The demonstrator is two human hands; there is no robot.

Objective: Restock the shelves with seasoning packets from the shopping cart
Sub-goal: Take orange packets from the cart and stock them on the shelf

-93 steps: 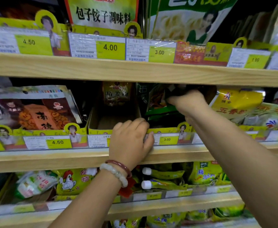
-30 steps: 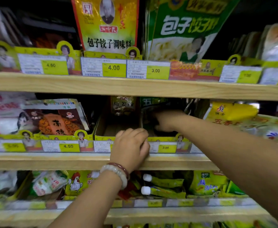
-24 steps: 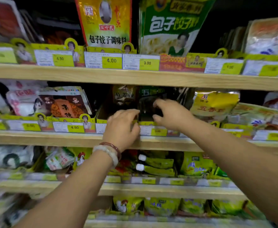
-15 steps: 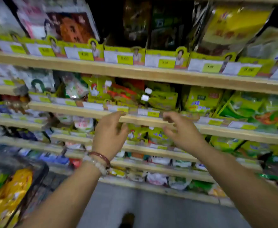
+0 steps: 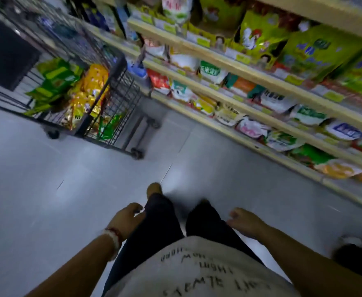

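Observation:
The view is blurred and tilted down at the floor. A black wire shopping cart stands at the upper left, holding green and yellow seasoning packets. Wooden shelves full of packets run along the right. My left hand, with bead bracelets on the wrist, hangs low beside my left leg, fingers loosely curled, holding nothing. My right hand hangs by my right leg, also empty and relaxed. Both hands are well apart from the cart and the shelves.
Grey tiled floor spreads between me and the cart. My dark trousers and one shoe show in the middle. A dark object sits at the lower right edge.
Both hands have left the shelf edge and dropped to my sides, empty. The view has swung down and left, away from the shelves, bringing the cart and floor into sight.

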